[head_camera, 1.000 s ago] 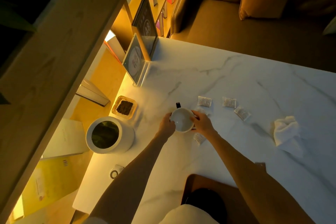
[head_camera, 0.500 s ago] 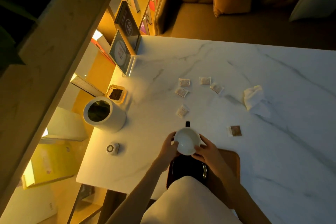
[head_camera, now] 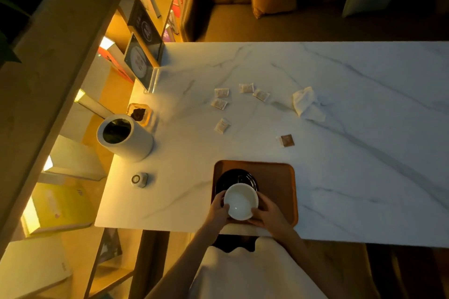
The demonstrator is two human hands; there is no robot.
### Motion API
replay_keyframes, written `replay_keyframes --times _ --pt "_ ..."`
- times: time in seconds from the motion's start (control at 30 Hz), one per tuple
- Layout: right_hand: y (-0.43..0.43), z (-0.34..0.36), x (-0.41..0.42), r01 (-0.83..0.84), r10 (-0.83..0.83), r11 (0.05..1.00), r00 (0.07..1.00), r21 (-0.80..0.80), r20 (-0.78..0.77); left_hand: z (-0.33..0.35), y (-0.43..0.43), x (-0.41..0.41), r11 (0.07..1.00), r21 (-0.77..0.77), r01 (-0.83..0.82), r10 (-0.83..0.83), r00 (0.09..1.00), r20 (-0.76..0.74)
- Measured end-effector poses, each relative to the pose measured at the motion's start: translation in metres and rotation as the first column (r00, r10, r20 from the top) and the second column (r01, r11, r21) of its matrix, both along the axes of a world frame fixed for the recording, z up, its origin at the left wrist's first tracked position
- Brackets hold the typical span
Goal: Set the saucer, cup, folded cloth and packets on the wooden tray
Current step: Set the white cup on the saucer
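Observation:
The white cup (head_camera: 240, 201) is held from both sides, my left hand (head_camera: 218, 209) on its left wall and my right hand (head_camera: 267, 213) on its right. It hovers over the near part of the black saucer (head_camera: 233, 177), which lies on the left half of the wooden tray (head_camera: 277, 182) at the table's near edge. Several pale packets (head_camera: 221, 126) lie scattered on the marble further out, and one brown packet (head_camera: 286, 140) lies just beyond the tray. A crumpled white cloth (head_camera: 305, 103) lies to the right of the packets.
A white cylindrical container (head_camera: 126, 139) stands at the table's left edge with a small glass dish (head_camera: 139, 114) of dark bits behind it. A small round white device (head_camera: 139, 179) lies left of the tray. An acrylic sign stand (head_camera: 142, 65) occupies the far left corner.
Both hands carried the cup from among the packets toward me, over the tray and saucer. The view shifted so the whole tray now shows.

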State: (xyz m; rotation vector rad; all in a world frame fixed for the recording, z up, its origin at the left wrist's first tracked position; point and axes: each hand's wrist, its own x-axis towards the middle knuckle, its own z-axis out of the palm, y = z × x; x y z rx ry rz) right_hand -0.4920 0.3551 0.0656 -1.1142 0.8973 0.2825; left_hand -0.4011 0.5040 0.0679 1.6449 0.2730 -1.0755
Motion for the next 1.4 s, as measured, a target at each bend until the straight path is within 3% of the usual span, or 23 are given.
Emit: replay_keyframes --times 0.17,0.5,0.77,1.4 --pt "0.017 -0.010 0.002 0.039 -0.037 0.997 0.999 -0.060 0.031 -0.015 0.013 0.010 0.997 -0.052 0.064 -0.063 0.998 0.021" --pt "0.014 -0.025 0.021 0.040 -0.042 0.999 0.995 -0.024 -0.089 -0.010 0.002 0.034 0.973 0.092 0.211 -0.211 0.977 -0.005" --pt "0.002 -0.036 0.043 -0.072 0.058 0.992 0.990 -0.104 -0.133 -0.013 -0.008 0.047 0.960 0.153 0.234 -0.233 0.972 -0.025" --pt "-0.007 -0.039 0.047 -0.046 0.037 0.998 0.981 -0.041 -0.190 -0.019 -0.019 0.053 0.936 0.236 0.260 -0.248 0.965 -0.080"
